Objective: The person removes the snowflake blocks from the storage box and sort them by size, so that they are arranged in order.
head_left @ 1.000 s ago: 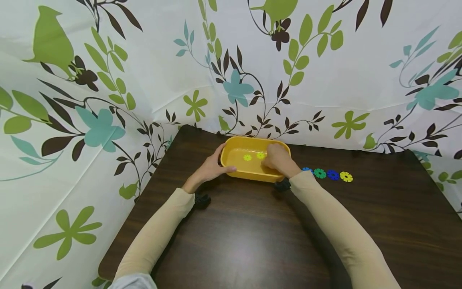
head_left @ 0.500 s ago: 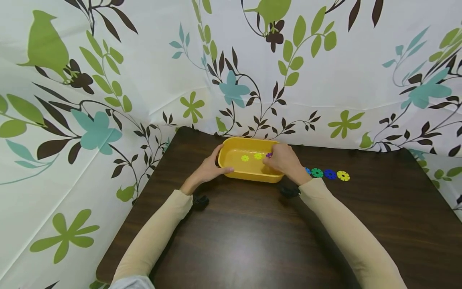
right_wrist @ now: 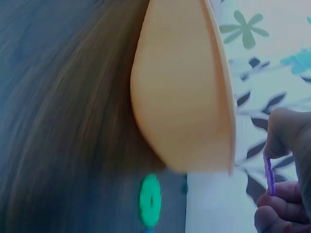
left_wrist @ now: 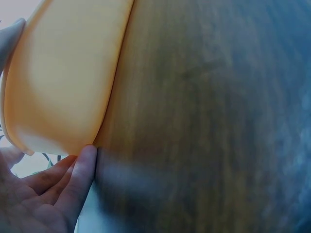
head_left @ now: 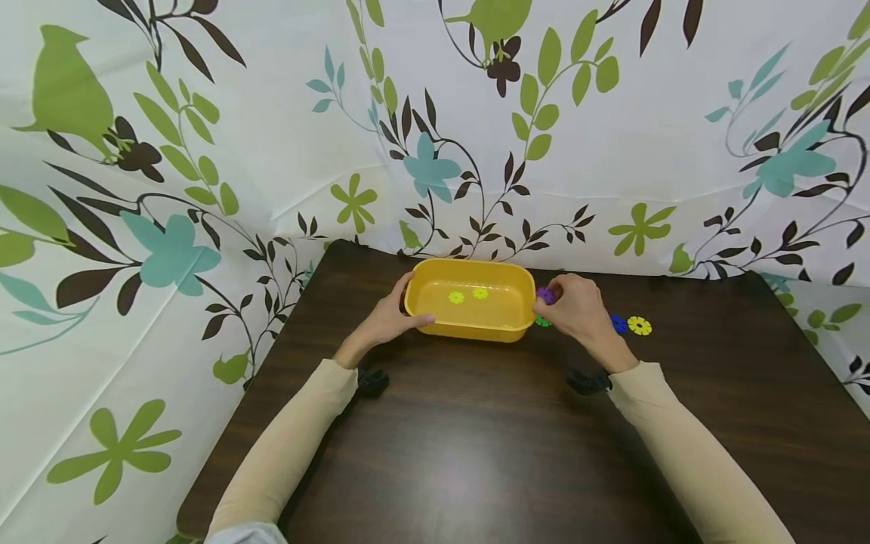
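Observation:
At the back of the table stands a yellow plastic tub [head_left: 469,332]. Its left end is gripped by my left hand [head_left: 387,319], thumb over the front rim, fingers against the end wall. Two yellow notched discs [head_left: 456,297] show inside on its floor. Just beyond the tub's right end, my right hand [head_left: 581,308] pinches a purple notched disc [head_left: 546,295], seen edge-on between thumb and fingers in the right wrist view [right_wrist: 269,175]. Below that hand a green notched disc [head_left: 542,321] lies on the table, partly hidden.
Right of my right hand, a dark blue disc [head_left: 618,323] and a yellow disc [head_left: 640,326] lie in a row on the dark wooden table [head_left: 448,431]. A patterned cloth [head_left: 578,151] hangs close behind the table's back edge.
My right hand has come out of the tub with the purple disc and moved right, over the row of discs. The left hand keeps its hold on the tub.

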`<control>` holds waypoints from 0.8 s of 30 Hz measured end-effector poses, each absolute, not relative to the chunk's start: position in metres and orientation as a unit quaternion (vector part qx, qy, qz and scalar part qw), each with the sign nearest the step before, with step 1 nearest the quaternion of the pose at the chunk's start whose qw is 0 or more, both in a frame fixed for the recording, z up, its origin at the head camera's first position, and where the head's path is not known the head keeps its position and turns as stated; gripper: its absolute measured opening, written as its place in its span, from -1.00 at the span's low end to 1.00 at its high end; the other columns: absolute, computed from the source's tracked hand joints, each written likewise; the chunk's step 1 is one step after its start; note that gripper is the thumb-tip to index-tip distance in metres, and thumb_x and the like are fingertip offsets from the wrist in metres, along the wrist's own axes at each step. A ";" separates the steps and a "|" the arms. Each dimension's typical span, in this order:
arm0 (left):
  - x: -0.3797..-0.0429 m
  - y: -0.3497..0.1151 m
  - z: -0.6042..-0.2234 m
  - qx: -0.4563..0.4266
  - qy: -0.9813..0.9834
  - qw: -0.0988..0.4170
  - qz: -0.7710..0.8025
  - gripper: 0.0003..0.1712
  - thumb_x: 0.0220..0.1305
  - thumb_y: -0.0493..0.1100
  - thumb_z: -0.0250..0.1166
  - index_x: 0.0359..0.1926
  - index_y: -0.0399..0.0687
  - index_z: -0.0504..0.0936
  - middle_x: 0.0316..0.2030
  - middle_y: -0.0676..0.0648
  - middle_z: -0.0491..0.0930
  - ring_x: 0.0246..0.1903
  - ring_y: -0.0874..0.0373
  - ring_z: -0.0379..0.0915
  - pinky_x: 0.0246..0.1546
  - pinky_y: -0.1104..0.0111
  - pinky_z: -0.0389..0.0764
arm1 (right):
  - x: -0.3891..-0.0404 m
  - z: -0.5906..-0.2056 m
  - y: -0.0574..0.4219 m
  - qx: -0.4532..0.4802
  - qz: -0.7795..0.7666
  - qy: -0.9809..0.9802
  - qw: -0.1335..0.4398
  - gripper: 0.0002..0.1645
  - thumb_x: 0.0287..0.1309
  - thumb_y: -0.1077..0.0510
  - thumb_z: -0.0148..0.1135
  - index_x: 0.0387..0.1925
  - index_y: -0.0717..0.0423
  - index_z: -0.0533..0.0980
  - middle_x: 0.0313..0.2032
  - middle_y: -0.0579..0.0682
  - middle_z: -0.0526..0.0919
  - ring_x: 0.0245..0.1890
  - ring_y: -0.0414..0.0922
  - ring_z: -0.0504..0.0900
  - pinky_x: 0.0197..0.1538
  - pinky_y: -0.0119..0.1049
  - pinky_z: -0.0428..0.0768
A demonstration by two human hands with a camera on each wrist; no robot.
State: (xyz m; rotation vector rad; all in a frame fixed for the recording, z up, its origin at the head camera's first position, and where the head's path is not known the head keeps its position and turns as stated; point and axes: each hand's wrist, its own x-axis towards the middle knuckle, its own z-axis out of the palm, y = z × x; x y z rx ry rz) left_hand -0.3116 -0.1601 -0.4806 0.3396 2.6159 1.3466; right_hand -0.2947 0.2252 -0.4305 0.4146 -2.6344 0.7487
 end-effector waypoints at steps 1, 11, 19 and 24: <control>-0.312 -0.161 -0.481 0.115 0.879 0.089 0.454 0.38 0.23 0.38 0.56 0.79 0.30 -0.15 0.64 -0.29 0.28 0.47 -0.25 0.43 0.55 -0.24 0.40 | -0.293 -0.431 0.232 0.146 0.265 -0.934 0.192 -0.68 0.09 0.12 0.49 -0.34 0.37 0.69 -0.41 0.23 0.70 -0.47 0.04 0.59 -0.34 -0.24 0.55; -0.312 -0.162 -0.480 0.118 0.879 0.091 0.454 0.42 0.19 0.46 0.54 0.79 0.28 -0.14 0.64 -0.30 0.29 0.46 -0.24 0.43 0.55 -0.25 0.39 | -0.276 -0.443 0.303 0.098 0.251 -0.935 0.232 -0.63 0.05 0.14 0.56 -0.29 0.41 0.69 -0.34 0.34 0.74 -0.40 0.16 0.68 -0.29 -0.13 0.56; -0.312 -0.162 -0.479 0.121 0.879 0.094 0.452 0.37 0.26 0.36 0.55 0.79 0.29 -0.17 0.64 -0.29 0.29 0.46 -0.23 0.43 0.56 -0.22 0.39 | -0.269 -0.461 0.362 0.041 0.239 -0.949 0.200 -0.54 0.14 0.05 0.50 -0.21 0.44 0.69 -0.24 0.42 0.74 -0.32 0.21 0.68 -0.27 -0.18 0.53; -0.312 -0.161 -0.479 0.124 0.877 0.093 0.456 0.42 0.21 0.41 0.55 0.79 0.26 -0.17 0.63 -0.31 0.30 0.44 -0.24 0.44 0.55 -0.24 0.39 | -0.270 -0.468 0.390 0.019 0.233 -0.954 0.186 -0.52 0.18 0.03 0.51 -0.19 0.47 0.69 -0.26 0.44 0.76 -0.34 0.20 0.66 -0.33 -0.28 0.49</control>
